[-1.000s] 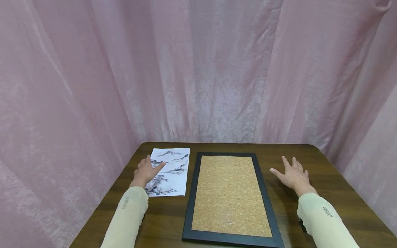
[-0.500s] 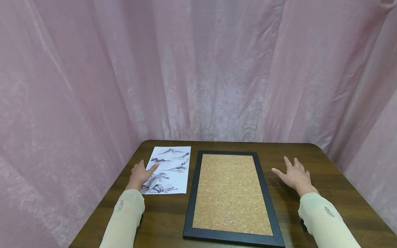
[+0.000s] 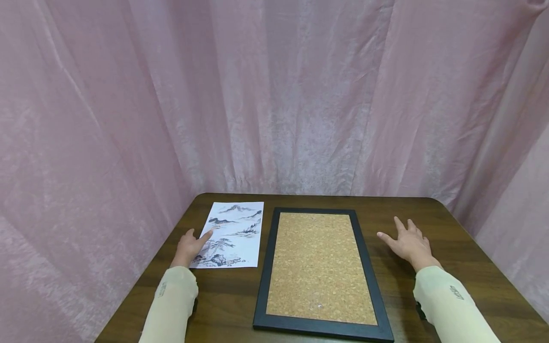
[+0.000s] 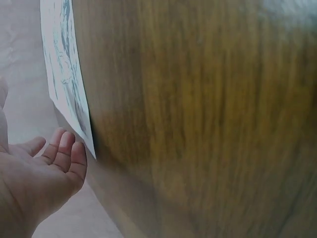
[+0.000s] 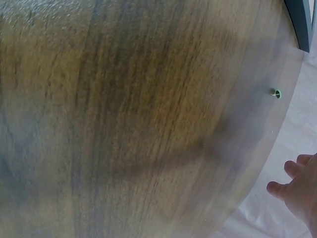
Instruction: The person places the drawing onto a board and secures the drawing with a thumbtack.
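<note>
A sheet of paper [image 3: 240, 238] with an ink landscape of mountains and a tree lies on the left of the table. My left hand [image 3: 188, 247] hovers at its lower left edge, thumb spread. In the left wrist view, the left hand [image 4: 44, 173] has loosely bent fingers beside a corner of the paper [image 4: 67, 74]; whether they touch it I cannot tell. A cork board [image 3: 319, 267] in a black frame lies mid-table. To its right, my right hand [image 3: 409, 244] is held with spread fingers and nothing in it. The right wrist view catches its fingertips [image 5: 277, 189].
A small green pushpin [image 5: 276, 93] stands on the table near a dark frame corner [image 5: 299, 25] in the right wrist view; the head view does not show it. Pink curtains [image 3: 274, 95] hang behind and beside the brown wooden table [image 3: 227, 305].
My left hand has drawn back and left from over the paper to its lower left edge, uncovering more of the picture. The right hand has barely moved.
</note>
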`<state>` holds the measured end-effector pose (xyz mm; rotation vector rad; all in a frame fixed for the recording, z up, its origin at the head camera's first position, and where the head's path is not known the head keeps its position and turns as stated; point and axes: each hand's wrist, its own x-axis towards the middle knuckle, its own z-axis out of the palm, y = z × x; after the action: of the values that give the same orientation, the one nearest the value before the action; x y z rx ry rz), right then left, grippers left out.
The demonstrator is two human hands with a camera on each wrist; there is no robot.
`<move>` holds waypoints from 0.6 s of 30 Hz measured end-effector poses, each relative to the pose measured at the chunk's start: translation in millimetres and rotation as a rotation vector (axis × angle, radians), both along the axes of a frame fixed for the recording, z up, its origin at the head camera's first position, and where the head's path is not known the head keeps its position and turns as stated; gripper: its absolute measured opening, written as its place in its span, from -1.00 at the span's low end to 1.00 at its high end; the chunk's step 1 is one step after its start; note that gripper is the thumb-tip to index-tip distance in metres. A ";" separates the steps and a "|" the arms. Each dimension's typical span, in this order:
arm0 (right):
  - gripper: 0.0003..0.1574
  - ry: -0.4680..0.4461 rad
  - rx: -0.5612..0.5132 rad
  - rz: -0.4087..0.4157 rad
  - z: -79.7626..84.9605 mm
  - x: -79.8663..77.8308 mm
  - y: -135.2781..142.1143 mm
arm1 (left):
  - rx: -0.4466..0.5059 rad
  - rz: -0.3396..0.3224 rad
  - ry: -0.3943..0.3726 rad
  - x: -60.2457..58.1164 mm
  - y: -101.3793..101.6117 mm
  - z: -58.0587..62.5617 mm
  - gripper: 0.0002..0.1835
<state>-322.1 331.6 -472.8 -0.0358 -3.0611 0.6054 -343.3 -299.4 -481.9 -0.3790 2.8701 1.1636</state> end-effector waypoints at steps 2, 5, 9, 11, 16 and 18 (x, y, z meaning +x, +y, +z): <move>0.34 0.001 0.000 -0.002 -0.4 -0.1 -0.4 | 0.012 0.005 -0.002 0.9 -0.4 -1.4 0.09; 0.32 0.000 0.000 -0.005 0.2 0.0 -2.5 | 0.012 0.002 0.002 3.0 -1.7 -3.3 0.03; 0.30 0.000 -0.013 -0.010 1.2 -0.2 -4.3 | 0.001 0.006 0.007 3.5 -4.8 -7.1 -0.02; 0.30 0.000 -0.032 -0.014 0.8 -0.6 -3.7 | 0.002 0.016 0.004 3.1 -6.0 -8.9 -0.02; 0.29 -0.003 -0.073 -0.029 -1.3 -2.0 -0.6 | -0.001 0.032 -0.009 2.8 -7.9 -12.1 -0.06; 0.29 -0.005 -0.084 -0.032 -1.5 -2.0 0.5 | 0.009 0.033 -0.018 2.0 -9.0 -13.5 -0.07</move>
<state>-324.1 332.1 -474.3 -0.0871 -3.0318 0.7324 -341.3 -308.4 -495.3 -0.4352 2.8528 1.1717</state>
